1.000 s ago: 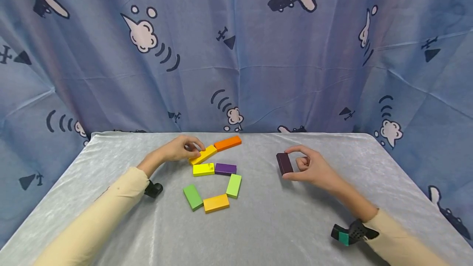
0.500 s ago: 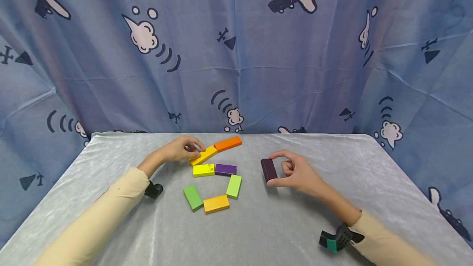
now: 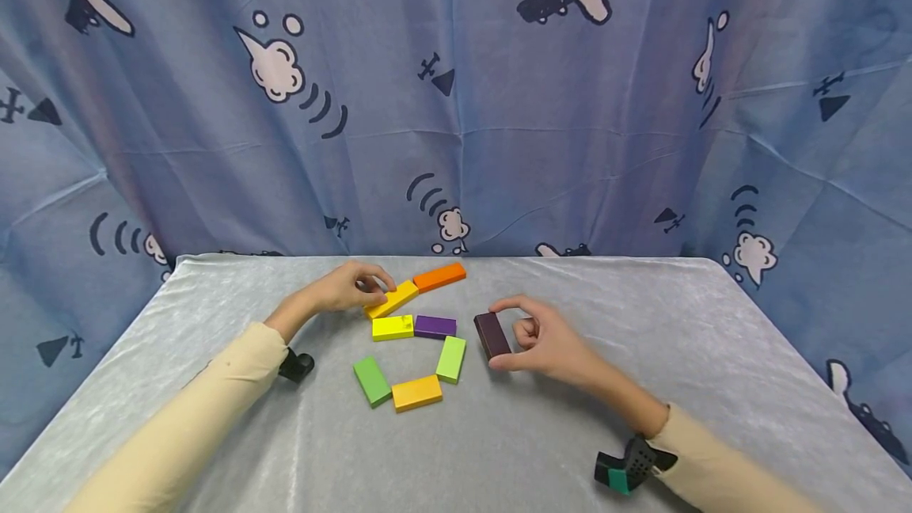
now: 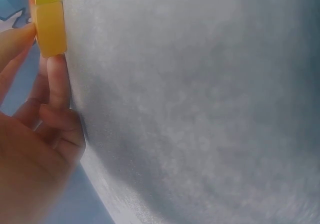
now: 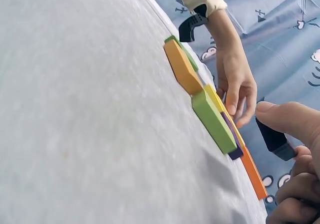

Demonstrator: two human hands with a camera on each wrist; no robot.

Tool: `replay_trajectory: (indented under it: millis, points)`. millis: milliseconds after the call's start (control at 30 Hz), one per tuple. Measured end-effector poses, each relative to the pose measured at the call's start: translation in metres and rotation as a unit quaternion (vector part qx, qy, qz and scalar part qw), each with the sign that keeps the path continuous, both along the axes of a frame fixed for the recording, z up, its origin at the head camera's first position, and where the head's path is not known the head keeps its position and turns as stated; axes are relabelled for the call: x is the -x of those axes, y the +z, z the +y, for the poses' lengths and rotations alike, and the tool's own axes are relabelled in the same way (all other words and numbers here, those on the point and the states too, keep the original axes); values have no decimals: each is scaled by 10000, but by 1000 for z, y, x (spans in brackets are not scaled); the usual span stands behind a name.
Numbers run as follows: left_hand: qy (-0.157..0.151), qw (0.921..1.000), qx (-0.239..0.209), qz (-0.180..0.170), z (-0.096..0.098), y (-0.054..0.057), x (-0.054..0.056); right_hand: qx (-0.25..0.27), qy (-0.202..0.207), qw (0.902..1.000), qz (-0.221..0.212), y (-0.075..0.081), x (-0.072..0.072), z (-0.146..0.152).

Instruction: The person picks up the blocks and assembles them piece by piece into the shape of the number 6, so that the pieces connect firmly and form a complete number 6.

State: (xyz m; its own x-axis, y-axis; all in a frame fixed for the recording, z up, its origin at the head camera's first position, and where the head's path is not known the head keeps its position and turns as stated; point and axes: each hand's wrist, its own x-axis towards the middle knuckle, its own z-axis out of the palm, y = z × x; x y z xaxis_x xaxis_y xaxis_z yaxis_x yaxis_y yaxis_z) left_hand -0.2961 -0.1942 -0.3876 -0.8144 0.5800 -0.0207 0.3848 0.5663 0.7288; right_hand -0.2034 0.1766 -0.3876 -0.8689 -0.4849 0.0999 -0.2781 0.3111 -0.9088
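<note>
My right hand (image 3: 549, 343) pinches a dark brown block (image 3: 492, 336) between thumb and fingertip, just right of the laid-out blocks; in the right wrist view that block (image 5: 274, 139) appears nearly black. At the back left, my left hand (image 3: 349, 287) has thumb and finger at the golden-yellow block (image 3: 392, 299), pinching it on the table, as the left wrist view shows the block (image 4: 51, 30) between them. An orange block (image 3: 439, 277) meets its far end. In front lie a bright yellow block (image 3: 393, 328) and a purple block (image 3: 435, 327), end to end.
Nearer me, a light green block (image 3: 450, 359), an orange-yellow block (image 3: 417, 393) and a green block (image 3: 372, 381) form a curve open at upper left. A pale grey cloth (image 3: 299, 450) covers the table. A blue patterned curtain (image 3: 456, 101) hangs behind its far edge.
My right hand has carried the dark brown block leftward and slightly nearer, up close to the purple and light green blocks. The left hand and the laid-out blocks have stayed put.
</note>
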Motion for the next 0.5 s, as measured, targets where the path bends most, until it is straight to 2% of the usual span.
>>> replay_trajectory:
  millis: [267, 500]
  points:
    - [24, 10000, 27, -33, 0, 0, 0, 94, 133, 9999, 41, 0, -1, -20]
    - [40, 9999, 118, -27, 1, 1, 1, 7, 265, 9992, 290, 0, 2, -35]
